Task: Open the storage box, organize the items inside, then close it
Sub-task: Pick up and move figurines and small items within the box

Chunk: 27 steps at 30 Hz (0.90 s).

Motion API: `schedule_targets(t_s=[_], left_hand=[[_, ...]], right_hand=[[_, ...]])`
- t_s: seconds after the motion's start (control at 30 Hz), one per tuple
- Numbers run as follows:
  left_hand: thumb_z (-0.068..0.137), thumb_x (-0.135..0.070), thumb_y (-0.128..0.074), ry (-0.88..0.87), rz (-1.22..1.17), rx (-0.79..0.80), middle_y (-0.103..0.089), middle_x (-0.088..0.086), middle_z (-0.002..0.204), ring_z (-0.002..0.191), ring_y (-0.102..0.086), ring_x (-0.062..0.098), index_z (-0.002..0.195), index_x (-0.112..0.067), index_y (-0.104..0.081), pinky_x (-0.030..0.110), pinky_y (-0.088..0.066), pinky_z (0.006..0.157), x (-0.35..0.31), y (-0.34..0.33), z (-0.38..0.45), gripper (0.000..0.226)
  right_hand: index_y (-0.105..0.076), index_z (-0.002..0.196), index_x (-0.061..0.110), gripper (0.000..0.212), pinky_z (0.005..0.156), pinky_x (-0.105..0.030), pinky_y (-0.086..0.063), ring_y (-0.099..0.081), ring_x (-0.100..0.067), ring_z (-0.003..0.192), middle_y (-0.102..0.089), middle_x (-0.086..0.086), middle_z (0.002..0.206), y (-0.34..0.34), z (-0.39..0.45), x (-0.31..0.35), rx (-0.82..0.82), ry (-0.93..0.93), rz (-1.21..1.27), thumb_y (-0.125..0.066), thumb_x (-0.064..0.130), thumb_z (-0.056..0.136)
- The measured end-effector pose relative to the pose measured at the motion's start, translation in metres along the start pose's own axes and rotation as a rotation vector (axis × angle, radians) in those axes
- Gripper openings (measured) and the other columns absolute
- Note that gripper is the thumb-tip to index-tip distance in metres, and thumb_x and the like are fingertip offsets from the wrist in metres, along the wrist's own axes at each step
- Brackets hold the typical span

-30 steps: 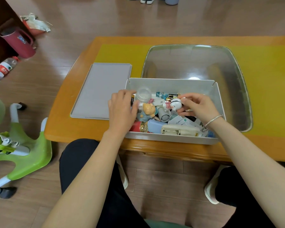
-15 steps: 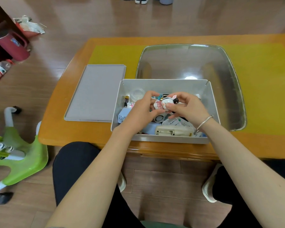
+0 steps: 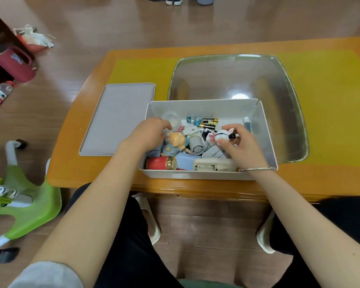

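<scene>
The lid (image 3: 117, 119) lies flat on the surface (image 3: 75, 173) at centre left of the frame, so opening looks done. Just right of it stands the storage box (image 3: 204, 175), its contents jumbled; sorting seems underway and closing remains. The left hand (image 3: 148, 134) reaches in beside a bear figurine (image 3: 177, 140); its fingertips are hidden, so I cannot tell its grip. Further right, the right hand (image 3: 243, 146) pinches a small white rabbit figurine (image 3: 221, 136) above the clutter. Items beneath both hands are hard to make out.

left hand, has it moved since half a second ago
Yes. The left hand pulled leftward off the white figurine toward the storage box left wall.
</scene>
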<state>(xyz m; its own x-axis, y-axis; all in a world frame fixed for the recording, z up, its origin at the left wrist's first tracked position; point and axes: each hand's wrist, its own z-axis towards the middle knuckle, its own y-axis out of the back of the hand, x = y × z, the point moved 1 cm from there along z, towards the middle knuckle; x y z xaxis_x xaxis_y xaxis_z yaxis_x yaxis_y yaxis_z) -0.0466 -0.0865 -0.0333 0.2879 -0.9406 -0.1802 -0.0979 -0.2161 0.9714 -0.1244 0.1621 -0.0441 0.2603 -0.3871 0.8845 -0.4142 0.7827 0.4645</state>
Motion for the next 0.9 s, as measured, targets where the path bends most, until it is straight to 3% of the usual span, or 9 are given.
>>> schedule_targets(t_s=[0.13,0.23,0.3,0.43,0.6,0.77,0.9], left_hand=[[0.092,-0.019,-0.054,-0.105,0.165,0.061,-0.061,0.006,0.11,0.102,-0.057,0.027,0.123,-0.029,-0.062,0.034,-0.039,0.084,-0.001,-0.001,0.006,0.034],[0.093,-0.023,-0.051,-0.14,0.265,0.068,-0.055,0.008,0.109,0.099,-0.055,0.027,0.122,-0.029,-0.061,0.033,-0.034,0.081,-0.003,-0.003,0.008,0.031],[0.093,-0.024,-0.052,-0.139,0.299,0.078,-0.053,0.009,0.111,0.101,-0.054,0.029,0.122,-0.028,-0.061,0.033,-0.035,0.081,-0.003,-0.004,0.009,0.031],[0.092,-0.025,-0.056,-0.137,0.274,0.139,-0.053,0.01,0.114,0.1,-0.054,0.028,0.124,-0.025,-0.057,0.031,-0.039,0.078,-0.002,0.001,0.01,0.033],[0.092,-0.024,-0.05,-0.112,0.347,0.199,-0.065,0.005,0.102,0.097,-0.058,0.027,0.122,-0.025,-0.048,0.034,-0.035,0.083,-0.003,-0.004,0.013,0.03],[0.093,-0.028,-0.05,-0.168,0.425,0.109,-0.059,0.003,0.12,0.11,-0.05,0.026,0.129,-0.03,-0.05,0.036,-0.033,0.088,0.001,-0.007,0.013,0.036],[0.096,-0.024,-0.047,-0.168,0.374,0.028,-0.06,0.004,0.116,0.107,-0.052,0.025,0.124,-0.031,-0.052,0.035,-0.032,0.087,0.001,-0.011,0.014,0.03]], right_hand=[[-0.054,0.114,0.021,0.028,0.066,-0.012,-0.047,-0.053,-0.003,0.071,-0.056,-0.001,0.104,0.0,-0.001,-0.001,-0.055,0.009,-0.028,-0.063,0.021,0.087],[-0.053,0.114,0.02,0.028,0.074,-0.03,-0.054,-0.054,-0.005,0.075,-0.054,0.002,0.104,0.0,-0.002,0.001,-0.014,0.021,-0.027,-0.061,0.02,0.088],[-0.054,0.114,0.02,0.028,0.074,-0.035,-0.056,-0.054,-0.008,0.076,-0.054,0.001,0.103,-0.001,-0.002,0.002,-0.006,0.03,-0.024,-0.062,0.02,0.087],[-0.053,0.115,0.021,0.029,0.073,-0.034,-0.057,-0.055,-0.008,0.074,-0.054,0.002,0.102,-0.001,-0.002,0.0,-0.013,0.011,-0.043,-0.062,0.021,0.087],[-0.054,0.114,0.021,0.028,0.072,-0.033,-0.056,-0.057,-0.008,0.074,-0.054,0.008,0.095,-0.001,-0.002,0.0,-0.001,0.011,-0.027,-0.062,0.023,0.087],[-0.054,0.114,0.02,0.028,0.072,-0.034,-0.057,-0.056,-0.008,0.075,-0.055,0.005,0.098,-0.001,-0.002,0.0,0.003,0.013,-0.023,-0.062,0.022,0.087],[-0.054,0.114,0.019,0.028,0.073,-0.035,-0.056,-0.056,-0.009,0.075,-0.056,0.003,0.099,-0.001,-0.002,0.0,0.001,0.018,-0.03,-0.061,0.021,0.087]])
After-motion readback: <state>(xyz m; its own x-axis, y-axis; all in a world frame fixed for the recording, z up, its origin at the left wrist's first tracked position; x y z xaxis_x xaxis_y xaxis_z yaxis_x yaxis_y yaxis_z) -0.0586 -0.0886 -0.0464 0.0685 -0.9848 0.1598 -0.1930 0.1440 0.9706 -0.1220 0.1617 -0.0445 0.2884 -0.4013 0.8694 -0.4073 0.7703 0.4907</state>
